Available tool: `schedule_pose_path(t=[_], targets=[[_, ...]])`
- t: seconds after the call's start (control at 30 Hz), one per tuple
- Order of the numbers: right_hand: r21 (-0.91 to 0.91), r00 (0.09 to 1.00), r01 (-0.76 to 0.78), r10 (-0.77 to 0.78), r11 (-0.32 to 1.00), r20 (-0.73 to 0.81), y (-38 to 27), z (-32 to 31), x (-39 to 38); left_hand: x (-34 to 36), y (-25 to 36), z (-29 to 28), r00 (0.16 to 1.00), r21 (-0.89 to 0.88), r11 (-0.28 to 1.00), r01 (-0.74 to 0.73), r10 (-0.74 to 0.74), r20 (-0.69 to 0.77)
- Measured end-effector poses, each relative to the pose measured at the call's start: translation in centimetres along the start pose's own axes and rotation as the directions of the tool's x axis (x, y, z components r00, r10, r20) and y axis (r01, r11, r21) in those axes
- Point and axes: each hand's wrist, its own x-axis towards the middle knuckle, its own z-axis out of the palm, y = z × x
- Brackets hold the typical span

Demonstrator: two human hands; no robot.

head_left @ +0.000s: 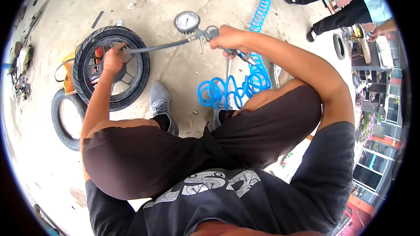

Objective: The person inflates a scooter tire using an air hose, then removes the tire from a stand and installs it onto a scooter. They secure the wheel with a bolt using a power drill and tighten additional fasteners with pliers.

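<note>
Hands are both gripping: at centre left of the frame the left hand (114,59) is closing around the end of the dark hose (157,47) and pressing it against the rim of the small black wheel (111,67), which is standing on the concrete floor (175,0) and leaning toward a loose tyre (61,120) lying flat in the lower left; at upper centre the right hand (227,39) is squeezing the handle of the inflator gun (205,34), whose round pressure gauge (187,21) is facing up just beside it. Judging from this, the hose end could be slipping off the valve if the left hand is easing its pressure, letting air escape; the wheel, propped only by that hand, could be rolling or tipping. The gauge dial is too small to read, so overfilling is also looking possible if the trigger is being held without watching it. Right of centre, the blue coiled air line (258,39) is looping beside the grey shoes (161,102), where a foot could be catching it. An orange container (69,81) is sitting behind the wheel; I cannot tell its contents. Another person's legs (337,4) are standing at the upper right.
</note>
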Motion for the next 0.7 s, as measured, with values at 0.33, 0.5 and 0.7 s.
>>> schedule_pose_path(t=[0.33,0.5,0.7], targets=[[-0.399,0.968,0.066,0.039,0.915,0.248,0.1,-0.2,-0.6,-1.1,2.8,0.3,0.984,0.105,0.983,-0.149,0.157,-0.078],[-0.58,0.955,0.116,0.071,0.806,0.29,-0.7,1.2,-0.8,-1.1,2.3,0.4,0.992,0.181,0.977,-0.112,0.12,-0.035],[-0.696,0.947,0.218,0.023,0.684,0.32,-0.8,2.2,0.2,-1.0,2.5,0.5,0.99,0.183,0.974,-0.135,0.14,-0.019]])
